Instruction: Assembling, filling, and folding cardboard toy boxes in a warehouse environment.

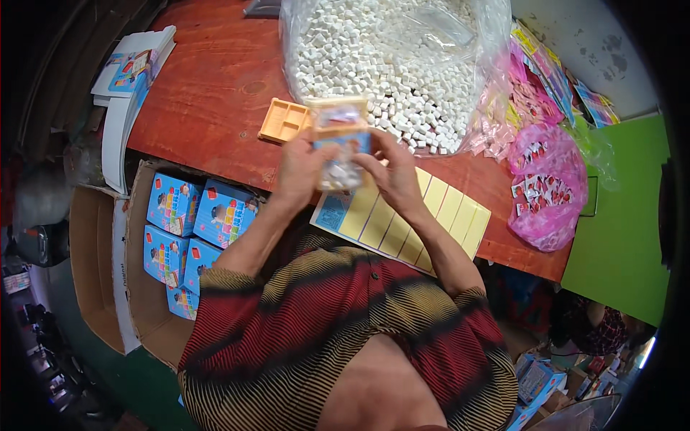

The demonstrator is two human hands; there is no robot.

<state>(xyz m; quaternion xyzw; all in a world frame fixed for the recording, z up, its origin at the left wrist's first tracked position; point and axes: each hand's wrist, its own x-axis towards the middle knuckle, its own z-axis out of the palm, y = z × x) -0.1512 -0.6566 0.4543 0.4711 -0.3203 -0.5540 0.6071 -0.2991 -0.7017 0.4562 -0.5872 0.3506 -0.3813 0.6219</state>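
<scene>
Both hands grip one pale orange compartment tray (319,106) above the table's near edge. My left hand (296,169) closes on its left side, and my right hand (392,172) closes on its right. Motion blurs the tray's contents: a small pale packet (341,115) at the far end, a blue printed piece (345,141) in the middle, and white cubes (339,176) at the near end. Just left of it, a second orange tray (284,121) lies on the table with bare compartments. A yellow ruled sheet (431,208) with a blue printed end lies under my right forearm.
A large clear bag of white cubes (388,68) fills the table's far side. Right of it sit pink bags, one with small packets (539,190), beside a green panel (618,215). Blue boxes (226,208) stand in a carton at left; white flat cartons (115,136) lie behind.
</scene>
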